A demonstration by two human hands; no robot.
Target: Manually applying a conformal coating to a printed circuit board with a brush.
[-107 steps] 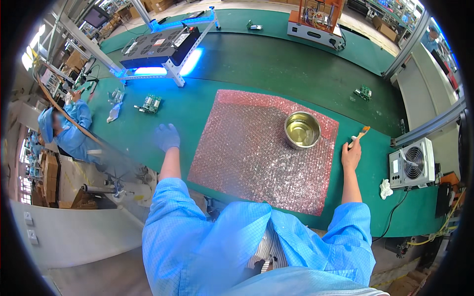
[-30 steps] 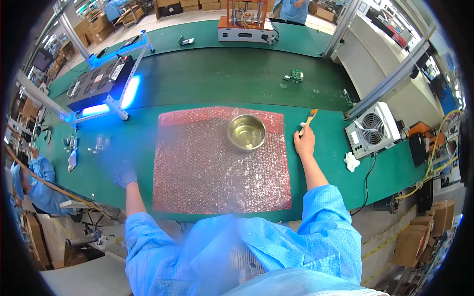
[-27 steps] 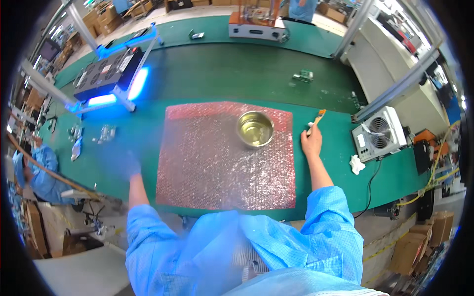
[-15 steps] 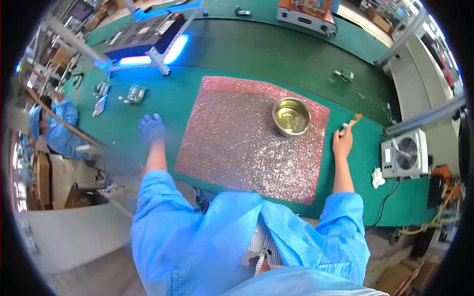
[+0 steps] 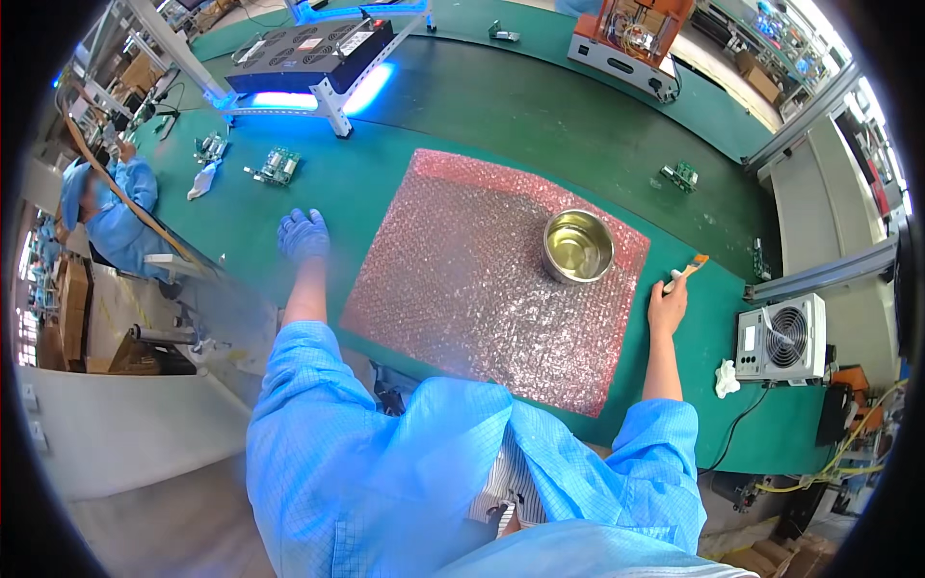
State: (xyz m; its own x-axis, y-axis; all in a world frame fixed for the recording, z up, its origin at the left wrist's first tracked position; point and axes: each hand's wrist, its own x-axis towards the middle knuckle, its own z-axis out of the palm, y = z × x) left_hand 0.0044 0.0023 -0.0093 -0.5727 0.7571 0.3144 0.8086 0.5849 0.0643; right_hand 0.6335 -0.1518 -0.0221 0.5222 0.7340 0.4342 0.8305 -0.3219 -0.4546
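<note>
My left hand [image 5: 303, 236], in a blue glove, rests on the green tabletop left of a pink-edged bubble-wrap sheet [image 5: 453, 260]. Its fingers are stretched out and it holds nothing. To the right of the sheet, my bare right hand [image 5: 667, 308] is closed around a small brush [image 5: 691, 271] with orange bristles, pointing away from me. A round metal bowl [image 5: 578, 247] with yellowish liquid stands upright on the sheet's right part, between my hands and nearer the right one.
Circuit boards [image 5: 278, 166] lie beyond my left hand, and another board [image 5: 681, 176] lies at the far right. A black fan unit [image 5: 308, 56] sits on a blue-lit stand. At right are a white fan device [image 5: 782, 337] and crumpled white tissue [image 5: 726, 379]. A person [image 5: 111, 207] sits left.
The whole view has turned slightly, shifting the table within it. Both hands keep about the same places beside the bubble wrap, and the brush stays in my right hand.
</note>
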